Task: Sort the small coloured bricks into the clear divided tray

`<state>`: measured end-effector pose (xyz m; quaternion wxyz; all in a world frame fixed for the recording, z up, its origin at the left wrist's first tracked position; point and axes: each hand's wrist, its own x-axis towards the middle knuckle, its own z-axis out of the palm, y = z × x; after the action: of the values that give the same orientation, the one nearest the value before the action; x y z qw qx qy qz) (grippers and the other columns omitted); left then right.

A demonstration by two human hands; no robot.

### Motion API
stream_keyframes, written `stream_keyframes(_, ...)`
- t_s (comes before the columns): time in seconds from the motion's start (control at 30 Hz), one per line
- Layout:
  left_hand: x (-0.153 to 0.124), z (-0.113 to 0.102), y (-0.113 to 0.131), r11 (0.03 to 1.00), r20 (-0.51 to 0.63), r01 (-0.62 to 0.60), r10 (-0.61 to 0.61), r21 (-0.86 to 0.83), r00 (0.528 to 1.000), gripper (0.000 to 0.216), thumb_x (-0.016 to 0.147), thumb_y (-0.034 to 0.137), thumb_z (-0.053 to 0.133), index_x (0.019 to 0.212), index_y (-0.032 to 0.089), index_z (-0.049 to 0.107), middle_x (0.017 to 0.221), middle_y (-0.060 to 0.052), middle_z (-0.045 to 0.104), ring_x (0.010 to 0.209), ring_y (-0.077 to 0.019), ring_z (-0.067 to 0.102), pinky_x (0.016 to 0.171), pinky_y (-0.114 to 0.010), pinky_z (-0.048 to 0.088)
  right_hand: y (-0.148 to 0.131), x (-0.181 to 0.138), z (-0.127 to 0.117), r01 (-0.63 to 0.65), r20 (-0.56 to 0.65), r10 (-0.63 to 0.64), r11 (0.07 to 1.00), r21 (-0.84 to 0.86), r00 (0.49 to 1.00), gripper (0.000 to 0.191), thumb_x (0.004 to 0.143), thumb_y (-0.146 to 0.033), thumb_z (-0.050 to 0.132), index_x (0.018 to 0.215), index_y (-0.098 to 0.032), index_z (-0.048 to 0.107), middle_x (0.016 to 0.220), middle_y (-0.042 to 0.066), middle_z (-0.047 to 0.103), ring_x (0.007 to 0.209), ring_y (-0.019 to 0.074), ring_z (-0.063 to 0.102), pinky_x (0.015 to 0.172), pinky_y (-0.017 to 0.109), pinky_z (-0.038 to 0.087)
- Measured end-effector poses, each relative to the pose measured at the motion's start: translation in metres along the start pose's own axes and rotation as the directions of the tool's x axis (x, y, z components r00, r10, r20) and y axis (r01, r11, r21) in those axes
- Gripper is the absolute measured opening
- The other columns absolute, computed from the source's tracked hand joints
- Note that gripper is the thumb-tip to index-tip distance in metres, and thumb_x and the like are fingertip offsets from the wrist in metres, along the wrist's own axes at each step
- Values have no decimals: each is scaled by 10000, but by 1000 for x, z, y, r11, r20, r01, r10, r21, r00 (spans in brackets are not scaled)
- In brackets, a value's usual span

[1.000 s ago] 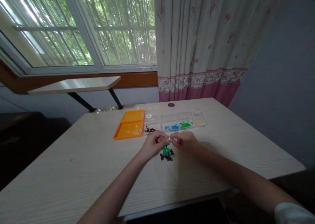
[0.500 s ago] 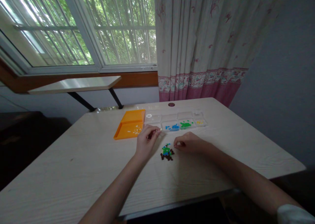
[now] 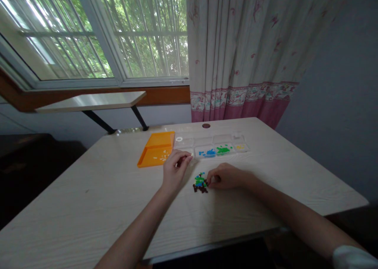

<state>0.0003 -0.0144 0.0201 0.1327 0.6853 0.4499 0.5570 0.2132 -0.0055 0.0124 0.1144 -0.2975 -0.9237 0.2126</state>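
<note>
A small flat build [image 3: 201,181] of green, blue and dark brown toy pieces lies on the table. My right hand [image 3: 225,176] is closed in a pinch, its fingertips at the build's right edge; what it holds, if anything, is hidden. Up and to the left, my left hand [image 3: 175,167] pinches too, beside the clear compartment box. A tiny pale spot shows at its fingertips, too small to name. Inside the box, blue pieces [image 3: 210,153], green pieces [image 3: 224,149] and a few yellow pieces [image 3: 240,147] sit in separate compartments.
An open orange case [image 3: 143,158] with scattered white pieces [image 3: 161,156] lies behind my left hand. The box's clear lid [image 3: 203,140] extends behind its compartments. A raised shelf [image 3: 97,101] stands at the table's back left. A round cable hole [image 3: 206,126] is near the back edge.
My right hand has moved slightly down and left, from just beside the build to its right edge. My left hand stays almost where it was, still pinched.
</note>
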Motion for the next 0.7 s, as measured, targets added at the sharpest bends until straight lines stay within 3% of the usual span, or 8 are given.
stream_keyframes(0.2,1,0,-6,999,-2,37,-37,32,999,180,785,337,543,772,171,611,732,-22,568,636,-114,492,573,-212,382,-1,-1,-3,5,15,-5,1000,26,1000,156,743,-265,584,869,-220,663,620,-34,645,521,89,566,548,175,385)
stream_keyframes(0.37,7,-6,-29,962,-119,184,-163,201,980,256,787,388,498,829,166,618,720,-25,588,621,-130,507,577,-223,384,-2,0,-4,2,17,-2,1000,23,1000,138,746,-244,574,844,-217,668,609,-35,639,517,87,559,543,172,385)
stream_keyframes(0.53,15,-24,-53,769,-200,371,-312,521,929,292,779,416,469,840,186,638,726,-43,623,633,-172,545,534,-241,340,-1,-1,-3,-6,8,6,1000,19,1000,135,749,-252,566,830,-214,667,620,-33,641,533,91,567,554,175,392)
stream_keyframes(0.7,19,-40,-69,621,-255,456,-388,638,886,313,773,436,461,858,201,650,755,-65,653,678,-215,576,507,-251,326,1,-1,-2,-7,7,7,999,33,1000,140,751,-258,574,851,-217,661,633,-35,646,534,86,567,566,174,394)
